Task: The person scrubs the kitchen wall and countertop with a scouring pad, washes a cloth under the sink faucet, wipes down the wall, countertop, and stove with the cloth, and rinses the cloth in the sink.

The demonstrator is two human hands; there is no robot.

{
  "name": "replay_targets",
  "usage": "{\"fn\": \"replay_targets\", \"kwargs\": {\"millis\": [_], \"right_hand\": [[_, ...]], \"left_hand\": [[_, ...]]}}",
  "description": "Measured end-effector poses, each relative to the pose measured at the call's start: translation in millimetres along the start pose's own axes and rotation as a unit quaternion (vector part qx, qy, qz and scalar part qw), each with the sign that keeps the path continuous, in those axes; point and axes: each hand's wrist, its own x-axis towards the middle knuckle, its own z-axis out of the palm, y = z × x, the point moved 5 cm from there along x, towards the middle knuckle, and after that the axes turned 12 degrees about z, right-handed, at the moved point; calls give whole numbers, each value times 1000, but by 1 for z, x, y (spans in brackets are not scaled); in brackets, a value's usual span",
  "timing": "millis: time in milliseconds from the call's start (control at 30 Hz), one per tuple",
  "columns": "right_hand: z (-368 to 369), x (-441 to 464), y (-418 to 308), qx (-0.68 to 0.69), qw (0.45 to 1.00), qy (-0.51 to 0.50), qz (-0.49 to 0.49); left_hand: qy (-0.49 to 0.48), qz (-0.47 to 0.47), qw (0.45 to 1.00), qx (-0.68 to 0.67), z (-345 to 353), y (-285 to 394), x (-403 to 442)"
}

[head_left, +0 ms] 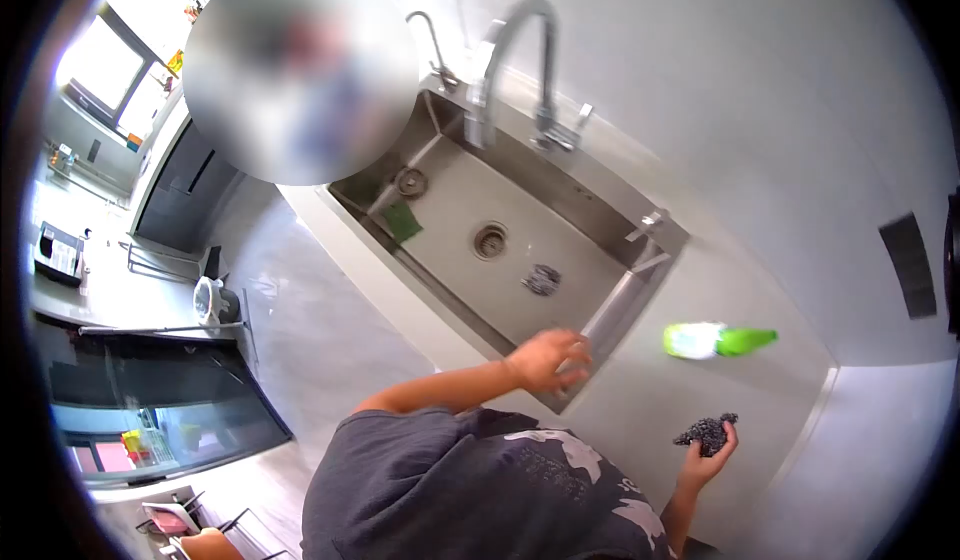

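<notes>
My left hand [552,362] hovers over the near edge of the steel sink [455,200], fingers bent and apart, with nothing in it. At the lower right, my right hand [712,457] grips a dark, speckled, crumpled scrubber [706,434] above the counter. A green bottle with a white label [695,340] lies on its side on the counter, above my right hand in the view. Inside the sink, a similar grey scrubber [541,280] rests near the drain [490,241], and a green cloth or pad [402,221] lies toward the left.
A tall curved faucet [545,70] stands behind the sink, with a smaller tap [435,55] to its left. A blurred round patch hides the upper left. A white bin [208,301] and a dark glass-fronted cabinet [170,390] are at the left.
</notes>
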Motion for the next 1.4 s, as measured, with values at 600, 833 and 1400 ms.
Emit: {"fn": "replay_targets", "kwargs": {"millis": [600, 833, 1400], "right_hand": [[438, 126, -221, -217, 954, -193, -70], [492, 188, -265, -551, 788, -84, -261], [536, -72, -165, 458, 586, -105, 660]], "left_hand": [[186, -457, 759, 424, -542, -393, -302], [157, -395, 822, 379, -533, -408, -311], [352, -316, 881, -25, -401, -257, -257]]}}
